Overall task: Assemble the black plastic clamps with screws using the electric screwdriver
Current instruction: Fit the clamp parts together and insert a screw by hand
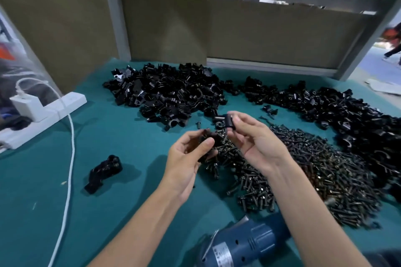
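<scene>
In the head view, both hands are raised above the middle of the desk (121,141), just over the near-left fringe of the screws (303,171), which lie in a broad heap toward the right edge. The right hand (258,145) pinches a black clamp half (229,122) between thumb and fingertips, with its curved saddle showing. The left hand (186,158) curls round a second dark clamp piece (208,135), mostly hidden by the fingers, so I cannot tell its shape. The two pieces are near each other but not joined.

Loose clamp parts lie in one heap (169,93) at the far middle of the desk and another (351,119) along the far right. A clamp that looks assembled (104,171) lies alone toward the left. The electric screwdriver (245,243), blue, lies untouched at the near edge, under the right forearm. A white power strip (50,108) and its cable (70,154) run down the left side.

These halves look light, rigid and glossy, so probably a little slippery. A pinch on the flat outer flanks, clear of the screw holes, seems the safest hold. The screws are small and would likely roll.
</scene>
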{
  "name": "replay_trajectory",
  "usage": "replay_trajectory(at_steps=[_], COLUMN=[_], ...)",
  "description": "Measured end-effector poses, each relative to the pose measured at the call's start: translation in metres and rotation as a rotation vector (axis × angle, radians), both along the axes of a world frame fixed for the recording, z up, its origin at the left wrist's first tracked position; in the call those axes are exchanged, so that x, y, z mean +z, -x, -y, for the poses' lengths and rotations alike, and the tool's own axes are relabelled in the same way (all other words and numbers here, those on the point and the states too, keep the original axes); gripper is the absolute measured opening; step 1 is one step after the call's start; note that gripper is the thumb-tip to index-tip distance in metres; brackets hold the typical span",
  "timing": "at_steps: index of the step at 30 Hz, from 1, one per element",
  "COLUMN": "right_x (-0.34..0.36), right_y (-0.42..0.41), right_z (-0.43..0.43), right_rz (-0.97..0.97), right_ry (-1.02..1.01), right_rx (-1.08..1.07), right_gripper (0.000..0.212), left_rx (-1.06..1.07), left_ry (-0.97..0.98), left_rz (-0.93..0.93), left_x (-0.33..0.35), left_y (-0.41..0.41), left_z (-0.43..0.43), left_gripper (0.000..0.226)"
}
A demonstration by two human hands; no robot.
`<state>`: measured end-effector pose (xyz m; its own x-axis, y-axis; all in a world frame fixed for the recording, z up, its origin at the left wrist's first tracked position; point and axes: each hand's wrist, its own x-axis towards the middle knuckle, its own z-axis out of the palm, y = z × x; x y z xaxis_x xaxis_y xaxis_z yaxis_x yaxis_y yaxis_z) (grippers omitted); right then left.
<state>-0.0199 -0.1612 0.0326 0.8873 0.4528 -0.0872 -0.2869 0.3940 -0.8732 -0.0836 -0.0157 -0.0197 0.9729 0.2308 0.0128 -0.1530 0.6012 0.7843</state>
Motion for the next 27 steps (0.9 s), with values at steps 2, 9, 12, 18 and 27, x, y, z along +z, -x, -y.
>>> replay_trajectory(at_steps=[2,9,12,18,27], right_x=[-0.001,-0.011,-0.012,-0.014,-0.016], right_y=[0.010,0.018,0.020,0.023,0.026], right_z=[-0.010,-0.012,-0.009,-0.006,-0.006], right_rz=[-0.007,0.088,0.126,0.185,0.249], right_ry=[0.020,0.230,0.255,0.270,0.354], right_rx=[-0.002,-0.055,-0.052,-0.054,-0.079], right_gripper=[0.015,0.007,0.009,0.011,0.017], left_rx=[-0.009,-0.054,-0.074,-0.087,-0.086], left_ry=[-0.010,-0.020,-0.009,0.020,0.016], left_rz=[0.011,-0.017,-0.012,0.013,0.003], left_x=[-0.001,0.000,0.002,0.002,0.002], left_y=[0.001,-0.001,0.000,0.002,0.002], left_z=[-0.003,-0.005,-0.004,-0.001,-0.003], left_gripper=[0.041,0.059,0.055,0.043,0.041])
